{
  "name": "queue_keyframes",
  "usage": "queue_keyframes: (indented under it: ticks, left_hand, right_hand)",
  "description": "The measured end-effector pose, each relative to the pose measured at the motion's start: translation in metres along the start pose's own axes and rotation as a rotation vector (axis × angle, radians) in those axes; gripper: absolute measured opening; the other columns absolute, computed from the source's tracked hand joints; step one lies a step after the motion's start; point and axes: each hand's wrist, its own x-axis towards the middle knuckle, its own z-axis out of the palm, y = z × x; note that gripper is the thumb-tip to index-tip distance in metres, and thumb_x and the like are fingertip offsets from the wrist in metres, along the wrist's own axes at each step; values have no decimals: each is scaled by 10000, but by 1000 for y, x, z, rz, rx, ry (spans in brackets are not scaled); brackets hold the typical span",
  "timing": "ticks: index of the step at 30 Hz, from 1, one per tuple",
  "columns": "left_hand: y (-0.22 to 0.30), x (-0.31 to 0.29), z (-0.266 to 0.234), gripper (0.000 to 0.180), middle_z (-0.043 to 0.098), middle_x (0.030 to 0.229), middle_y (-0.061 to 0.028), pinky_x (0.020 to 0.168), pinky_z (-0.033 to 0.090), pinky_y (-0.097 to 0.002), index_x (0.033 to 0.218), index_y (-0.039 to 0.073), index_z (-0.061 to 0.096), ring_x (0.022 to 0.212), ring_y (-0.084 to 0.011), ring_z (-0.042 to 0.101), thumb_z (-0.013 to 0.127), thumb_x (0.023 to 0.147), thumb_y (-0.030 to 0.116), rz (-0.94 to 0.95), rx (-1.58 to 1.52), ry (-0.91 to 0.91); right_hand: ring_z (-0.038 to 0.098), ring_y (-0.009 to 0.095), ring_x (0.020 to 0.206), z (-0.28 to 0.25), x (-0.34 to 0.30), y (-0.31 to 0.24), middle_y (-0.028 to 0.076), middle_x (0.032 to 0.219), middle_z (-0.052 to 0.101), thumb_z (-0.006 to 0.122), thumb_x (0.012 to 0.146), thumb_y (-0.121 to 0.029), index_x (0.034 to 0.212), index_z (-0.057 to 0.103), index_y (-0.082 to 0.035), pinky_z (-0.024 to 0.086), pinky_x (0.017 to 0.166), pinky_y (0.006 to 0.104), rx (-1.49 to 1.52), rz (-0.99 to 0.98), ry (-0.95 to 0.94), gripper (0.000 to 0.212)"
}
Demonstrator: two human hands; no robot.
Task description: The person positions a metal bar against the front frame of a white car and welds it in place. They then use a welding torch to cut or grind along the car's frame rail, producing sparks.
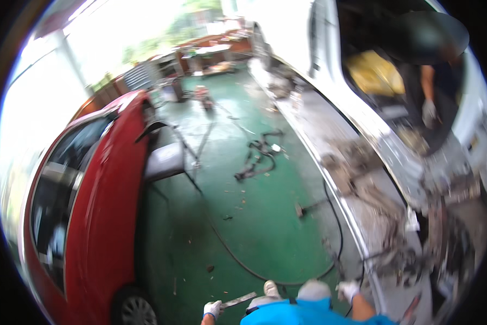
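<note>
My left hand (212,309), in a white work glove, is closed on one end of a flat grey strip (239,299). The strip looks like metal, and its far end points right toward my shoe; its exact kind is unclear. My right hand (348,291), also gloved in white, is low on the right, close to a black hose (338,246) on the floor. Motion blur smears its fingers, and nothing shows plainly in them.
A red car (100,200) stands on the left, beside a chair (165,161). On the right, a stripped white vehicle body (357,108) sits over a long grey platform (330,122). A co-worker's gloved hand (429,112) is inside it. A hammer (303,209) and dark straps (260,154) lie on the green floor.
</note>
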Motion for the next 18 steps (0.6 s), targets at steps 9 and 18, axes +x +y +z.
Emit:
queue_keyframes:
  ticks: [9,18]
  left_hand:
    - [98,5,-27,551,767,1117,-166,784,589,-419,1398,21,609,940,-355,742,733,971,346,-116,419,67]
    - [196,-9,45,327,724,917,-109,639,541,-358,1182,3,650,741,-233,678,721,975,246,-105,655,63]
  right_hand:
    - [743,296,669,42,97,-95,171,851,773,761,966,-304,1008,758,45,600,580,435,-135,380,215,352]
    - [703,294,598,94,229,-149,167,762,749,755,967,-340,894,752,21,570,574,462,42,362,111,369]
